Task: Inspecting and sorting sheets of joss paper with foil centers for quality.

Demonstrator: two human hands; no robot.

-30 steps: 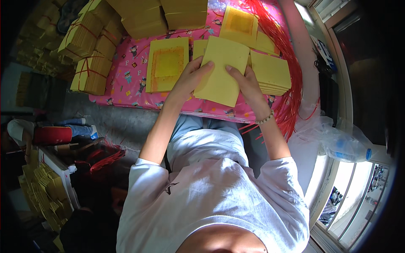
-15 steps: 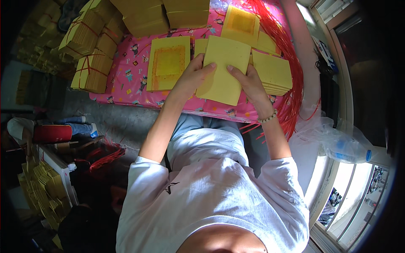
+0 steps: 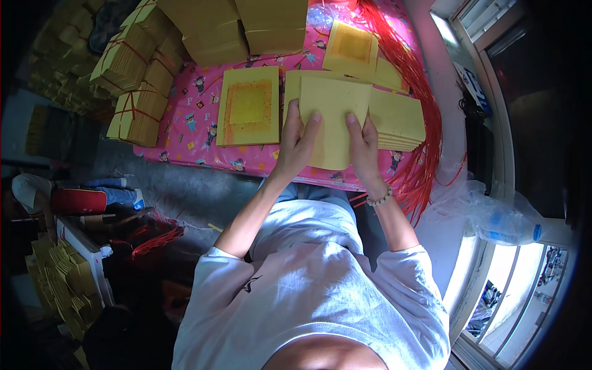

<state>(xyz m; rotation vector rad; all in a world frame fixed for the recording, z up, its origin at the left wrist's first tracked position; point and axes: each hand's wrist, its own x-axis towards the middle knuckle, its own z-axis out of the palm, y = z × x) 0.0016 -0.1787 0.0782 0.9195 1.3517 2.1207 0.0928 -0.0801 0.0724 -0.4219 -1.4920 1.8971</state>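
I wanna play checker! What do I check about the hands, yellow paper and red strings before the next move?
1. Left hand has the held yellow paper: ok, it grips the left side.
2. Right hand has it too: ok, it grips the right side.
3. Red strings away from the held paper: ok, they hang down the table's right side.
4. Orange-printed stack apart from the held paper: ok, it lies to the left.
5. Yellow paper behind fully in sight: not ok, the held paper covers part.
6. Held paper just one sheet: cannot tell.
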